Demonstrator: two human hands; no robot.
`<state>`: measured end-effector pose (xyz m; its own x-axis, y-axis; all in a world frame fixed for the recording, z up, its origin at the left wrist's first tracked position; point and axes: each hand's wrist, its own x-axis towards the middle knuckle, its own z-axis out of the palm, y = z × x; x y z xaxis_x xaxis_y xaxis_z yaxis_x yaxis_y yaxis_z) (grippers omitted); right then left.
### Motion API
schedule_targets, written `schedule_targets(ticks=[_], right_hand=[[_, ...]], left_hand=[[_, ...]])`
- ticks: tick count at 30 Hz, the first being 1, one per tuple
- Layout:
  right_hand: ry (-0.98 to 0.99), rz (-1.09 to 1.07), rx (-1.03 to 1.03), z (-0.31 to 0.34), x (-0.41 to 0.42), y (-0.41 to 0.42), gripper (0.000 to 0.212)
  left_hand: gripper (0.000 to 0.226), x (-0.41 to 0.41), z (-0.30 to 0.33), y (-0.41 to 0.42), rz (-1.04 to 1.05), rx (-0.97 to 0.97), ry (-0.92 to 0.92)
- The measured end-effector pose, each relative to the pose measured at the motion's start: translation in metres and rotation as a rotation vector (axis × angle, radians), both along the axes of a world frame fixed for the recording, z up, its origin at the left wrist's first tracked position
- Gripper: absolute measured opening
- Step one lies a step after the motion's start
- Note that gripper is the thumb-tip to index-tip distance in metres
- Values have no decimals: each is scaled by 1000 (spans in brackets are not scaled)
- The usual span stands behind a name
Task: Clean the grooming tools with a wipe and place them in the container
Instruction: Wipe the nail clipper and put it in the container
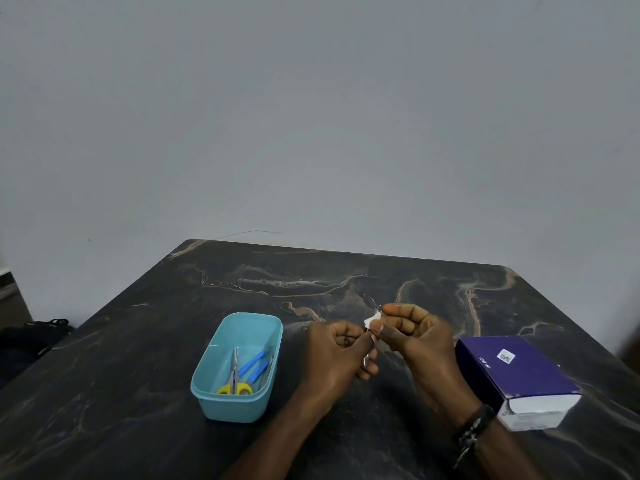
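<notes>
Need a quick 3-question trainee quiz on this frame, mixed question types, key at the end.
1. True or false: the yellow-handled scissors lie inside the blue container.
2. Which hand pinches the white wipe? A) left hand B) right hand C) neither
3. Fill in: the purple box lies on the table to the person's ____ of both hands.

Key: 1 true; 2 B; 3 right. The left hand grips a thin metal tool, mostly hidden, while the right wraps the wipe round its upper end.
</notes>
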<state>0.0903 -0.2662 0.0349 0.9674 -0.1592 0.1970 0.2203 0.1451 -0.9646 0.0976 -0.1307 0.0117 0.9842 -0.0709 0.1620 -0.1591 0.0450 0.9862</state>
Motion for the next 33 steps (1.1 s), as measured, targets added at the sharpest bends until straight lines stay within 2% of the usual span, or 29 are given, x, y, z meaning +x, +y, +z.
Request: schedule_targets(ticks=[3,9,12,14,18,28,33], right_hand=[[15,4,-29,-2,1,-1,31],[-7,-79,83,-1,1,-4,27],[6,-66,107,2,0,-4,32],[36,-17,73,1,-1,-3,38],[68,33,-21,-1,-1,0,29],[24,-94,78,2,-1,-4,24],[41,-5,-47,-1,-2,2,21]], left_hand=[[13,0,0,1,-6,-1,1],[13,-1,-1,-2,-49,1,-2],[13,-2,-1,-2,-52,7,0],[15,-3,1,-2,-32,-2,9],[15,-3,2,0,-2,-15,19],[15,-4,2,-3,-23,3,12],[13,-4,3,-1,42,0,-10]])
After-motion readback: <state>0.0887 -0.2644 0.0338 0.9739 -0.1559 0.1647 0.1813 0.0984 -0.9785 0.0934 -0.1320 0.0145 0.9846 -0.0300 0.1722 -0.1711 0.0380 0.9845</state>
